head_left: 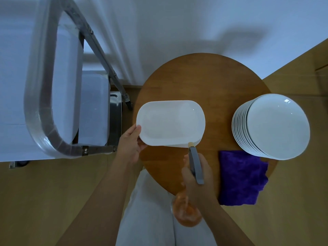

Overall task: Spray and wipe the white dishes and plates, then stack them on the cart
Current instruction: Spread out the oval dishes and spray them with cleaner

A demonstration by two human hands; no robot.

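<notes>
round wooden table [209, 75], white wall [177, 23]

Right hand [197, 176] covers the neck of the spray bottle [186, 210], its liquid level unreadable; plate count in the stack [271, 126] too fine to tell; cart [42, 96] cut off at left edge, lower shelves blurred.

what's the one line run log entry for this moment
step: spray | left hand grips oval dish edge | right hand holds spray bottle at dish | purple cloth idle | plate stack waiting
</notes>
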